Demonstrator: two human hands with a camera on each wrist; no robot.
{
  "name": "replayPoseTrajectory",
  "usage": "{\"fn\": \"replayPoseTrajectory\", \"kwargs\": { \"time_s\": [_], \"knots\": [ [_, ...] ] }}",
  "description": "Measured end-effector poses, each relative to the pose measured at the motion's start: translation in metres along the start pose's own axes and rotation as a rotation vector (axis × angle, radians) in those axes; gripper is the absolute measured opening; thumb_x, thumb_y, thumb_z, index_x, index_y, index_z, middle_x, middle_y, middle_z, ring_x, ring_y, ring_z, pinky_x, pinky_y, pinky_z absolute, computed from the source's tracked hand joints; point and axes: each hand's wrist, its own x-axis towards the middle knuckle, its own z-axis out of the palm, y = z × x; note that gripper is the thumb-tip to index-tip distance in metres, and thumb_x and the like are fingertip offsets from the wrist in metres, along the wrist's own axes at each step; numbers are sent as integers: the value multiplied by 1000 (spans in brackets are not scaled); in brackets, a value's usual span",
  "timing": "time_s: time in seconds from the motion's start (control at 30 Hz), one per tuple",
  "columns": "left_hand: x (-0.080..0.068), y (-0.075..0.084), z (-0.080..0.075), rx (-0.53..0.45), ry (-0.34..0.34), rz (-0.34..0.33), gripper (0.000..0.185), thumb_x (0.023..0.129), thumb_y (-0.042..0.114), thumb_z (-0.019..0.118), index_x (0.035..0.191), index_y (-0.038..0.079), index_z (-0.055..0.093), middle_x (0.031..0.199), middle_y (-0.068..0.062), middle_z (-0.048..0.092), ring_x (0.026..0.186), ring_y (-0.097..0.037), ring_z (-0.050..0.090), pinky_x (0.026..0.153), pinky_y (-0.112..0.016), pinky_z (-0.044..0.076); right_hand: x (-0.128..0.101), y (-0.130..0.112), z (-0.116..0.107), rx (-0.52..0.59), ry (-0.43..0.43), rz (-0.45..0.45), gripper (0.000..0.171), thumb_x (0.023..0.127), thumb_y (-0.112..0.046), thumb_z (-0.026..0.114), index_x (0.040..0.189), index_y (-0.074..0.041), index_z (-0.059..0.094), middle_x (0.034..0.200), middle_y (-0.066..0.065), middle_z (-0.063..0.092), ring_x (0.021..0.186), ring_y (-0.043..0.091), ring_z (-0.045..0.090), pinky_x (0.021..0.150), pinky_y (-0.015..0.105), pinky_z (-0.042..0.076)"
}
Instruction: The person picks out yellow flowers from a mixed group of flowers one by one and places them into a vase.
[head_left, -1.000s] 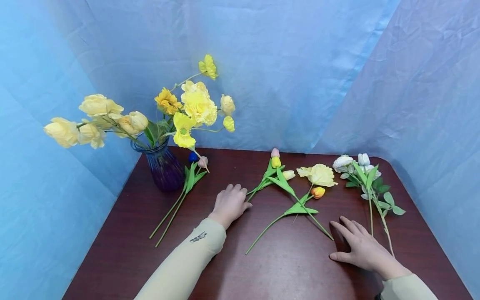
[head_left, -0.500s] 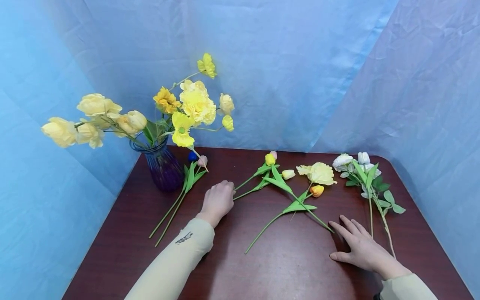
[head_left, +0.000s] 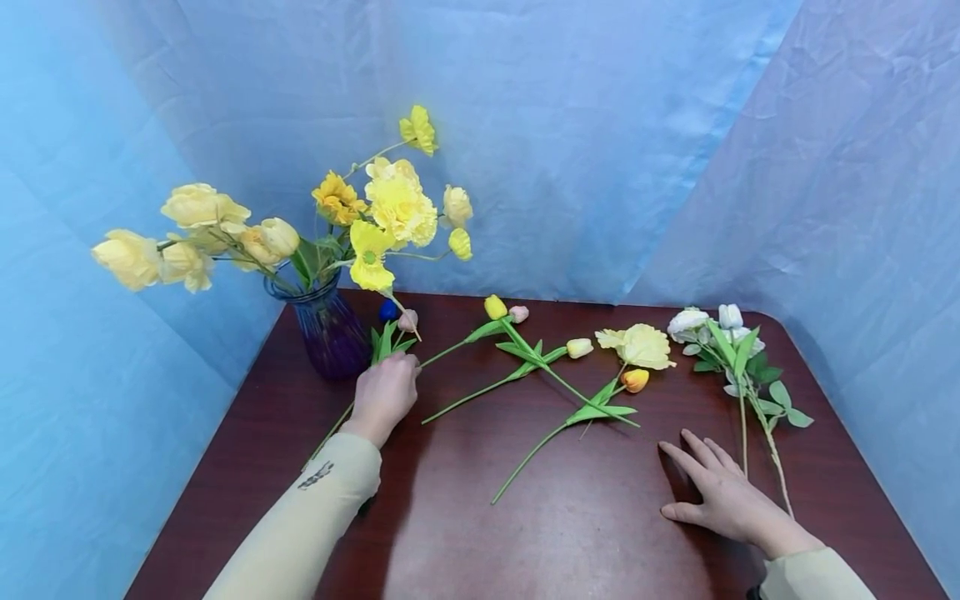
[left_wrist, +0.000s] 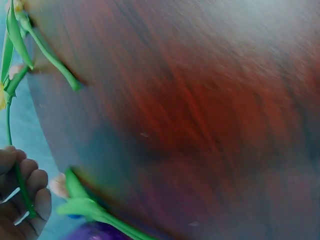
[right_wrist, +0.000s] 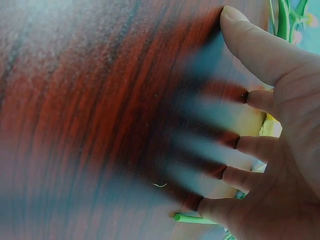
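Note:
In the head view my left hand [head_left: 386, 392] grips the stem of a yellow tulip [head_left: 495, 307], whose bloom points away to the right. The left wrist view has its fingers [left_wrist: 37, 180] curled round the green stem. Under and behind that hand lie a blue tulip [head_left: 387, 311] and a pink tulip [head_left: 408, 321], their stems partly hidden. Another pink tulip [head_left: 518, 314] crosses a cream tulip [head_left: 579, 348] at mid-table. My right hand [head_left: 723, 496] rests with spread fingers, fingertips on the tabletop, beside the stems of white flowers [head_left: 687, 320].
A blue-purple glass vase [head_left: 330, 337] full of yellow flowers [head_left: 401, 204] stands at the back left. An orange tulip [head_left: 635, 381] and a large pale yellow flower [head_left: 639, 347] lie right of centre. Blue cloth [head_left: 555, 150] hangs behind the brown table [head_left: 555, 525].
My left hand has moved left toward the vase, drawing the yellow tulip along. The cream tulip and the middle pink tulip have shifted left too. My right hand stays in place.

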Motion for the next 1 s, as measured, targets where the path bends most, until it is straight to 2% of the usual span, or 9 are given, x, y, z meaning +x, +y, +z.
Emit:
{"fn": "replayPoseTrajectory", "kwargs": {
  "time_s": [0.23, 0.4, 0.47, 0.57, 0.67, 0.77, 0.83, 1.0],
  "knots": [
    [-4, -18, 8, 9, -93, -86, 10, 97, 15, 69, 94, 8, 76, 91, -10, 68, 91, -36, 68, 74, -54, 57, 0, 1, 1, 9, -4, 6, 91, 78, -55, 83, 148, -7, 50, 153, 36, 34, 134, 65, 31, 100, 77, 31],
    [-8, -26, 14, 21, -132, -122, 6, 94, 14, 72, 91, 9, 74, 93, -11, 66, 92, -37, 63, 75, -55, 56, 0, 0, 1, 11, 2, 3, 91, 78, -55, 83, 148, -6, 51, 152, 36, 35, 134, 65, 31, 100, 77, 31],
    [-9, -27, 17, 22, -132, -125, 6, 93, 13, 73, 90, 9, 72, 93, -11, 66, 92, -37, 63, 75, -55, 56, 0, -1, 1, 10, 5, 0, 91, 78, -55, 83, 147, -6, 51, 152, 36, 35, 134, 65, 31, 100, 77, 31],
    [-10, -24, 19, 29, -89, -102, 8, 93, 15, 73, 94, 7, 70, 97, -13, 66, 93, -38, 62, 75, -56, 55, 0, -1, 1, 11, 2, 2, 91, 78, -56, 82, 148, -6, 51, 152, 36, 35, 134, 65, 31, 100, 77, 31],
    [-7, -14, 20, 38, -14, -50, 13, 93, 17, 73, 100, 6, 70, 102, -14, 67, 96, -39, 62, 74, -56, 55, 0, -1, 1, 7, 4, 0, 91, 78, -56, 82, 148, -6, 51, 152, 36, 35, 134, 65, 31, 100, 77, 31],
    [-1, 5, 18, 3, 6, -20, 15, 95, 19, 71, 104, 7, 71, 103, -12, 68, 96, -37, 65, 73, -55, 56, 0, 0, 1, 5, 7, -1, 91, 78, -56, 82, 148, -6, 51, 152, 36, 35, 134, 65, 31, 100, 77, 30],
    [3, 22, 18, -47, -25, -18, 16, 97, 22, 70, 108, 11, 73, 103, -9, 69, 95, -33, 67, 73, -53, 57, 0, 0, 1, 7, 6, 0, 91, 78, -56, 82, 148, -6, 51, 152, 36, 35, 134, 65, 31, 100, 77, 30],
    [9, 65, 25, -169, -158, 20, 21, 102, 25, 64, 118, 17, 75, 109, -4, 73, 101, -28, 69, 79, -49, 58, -1, 0, 1, 24, -1, 5, 91, 79, -56, 81, 148, -7, 50, 153, 36, 34, 134, 65, 30, 100, 77, 30]
  ]
}}
